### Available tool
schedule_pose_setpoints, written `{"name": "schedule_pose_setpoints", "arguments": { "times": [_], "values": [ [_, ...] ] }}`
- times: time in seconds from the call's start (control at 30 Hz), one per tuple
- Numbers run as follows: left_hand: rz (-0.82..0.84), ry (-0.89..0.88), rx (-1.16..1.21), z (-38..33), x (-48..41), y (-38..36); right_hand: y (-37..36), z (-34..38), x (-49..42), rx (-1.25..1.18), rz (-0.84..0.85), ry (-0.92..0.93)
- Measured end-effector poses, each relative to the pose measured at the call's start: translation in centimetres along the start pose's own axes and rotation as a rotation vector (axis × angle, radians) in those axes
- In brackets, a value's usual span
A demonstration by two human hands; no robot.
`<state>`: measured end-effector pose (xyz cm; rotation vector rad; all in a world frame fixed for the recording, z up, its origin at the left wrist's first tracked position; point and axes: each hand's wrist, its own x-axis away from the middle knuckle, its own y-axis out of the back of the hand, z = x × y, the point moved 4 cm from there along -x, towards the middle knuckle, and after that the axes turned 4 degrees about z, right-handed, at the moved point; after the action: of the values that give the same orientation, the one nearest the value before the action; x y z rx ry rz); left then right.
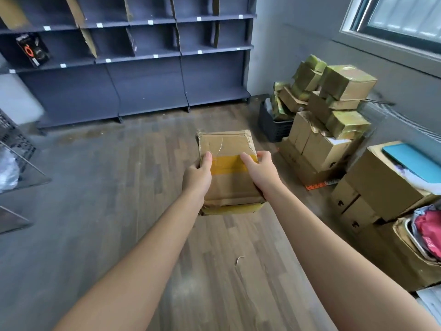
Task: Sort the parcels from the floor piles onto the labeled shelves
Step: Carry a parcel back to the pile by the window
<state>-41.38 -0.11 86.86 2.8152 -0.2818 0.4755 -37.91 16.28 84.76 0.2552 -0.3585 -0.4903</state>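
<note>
A flat brown cardboard parcel (pixel 226 149) with a yellow tape band hangs in front of me above the wooden floor. My left hand (pixel 198 174) grips its left edge, thumb on top. On the right edge, my right hand (pixel 261 169) holds it the same way. The dark grey labeled shelves (pixel 133 58) stand along the far wall, with cardboard dividers and small white labels on their edges. One black box (pixel 33 50) leans in a left compartment. A pile of taped cardboard parcels (pixel 334 96) sits on the floor at the right.
Larger open cartons (pixel 372 187) line the right wall under a window, one holding a teal sheet, another pink and grey bags. A dark plastic crate (pixel 272 125) stands by the pile. A metal rack (pixel 16 149) is at the left edge. A small scrap (pixel 239 259) lies on the floor.
</note>
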Motion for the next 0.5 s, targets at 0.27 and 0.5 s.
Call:
{"name": "schedule_pose_setpoints", "arguments": {
  "times": [0.27,0.5],
  "values": [
    [0.002,0.026,0.009,-5.2,-13.6,-1.9,-0.9,4.4,-13.3,0.026,-0.025,0.013],
    [0.065,0.081,0.058,-11.4,-29.0,-3.1,-1.3,10.6,-28.0,-0.085,-0.154,0.037]
  ]
}}
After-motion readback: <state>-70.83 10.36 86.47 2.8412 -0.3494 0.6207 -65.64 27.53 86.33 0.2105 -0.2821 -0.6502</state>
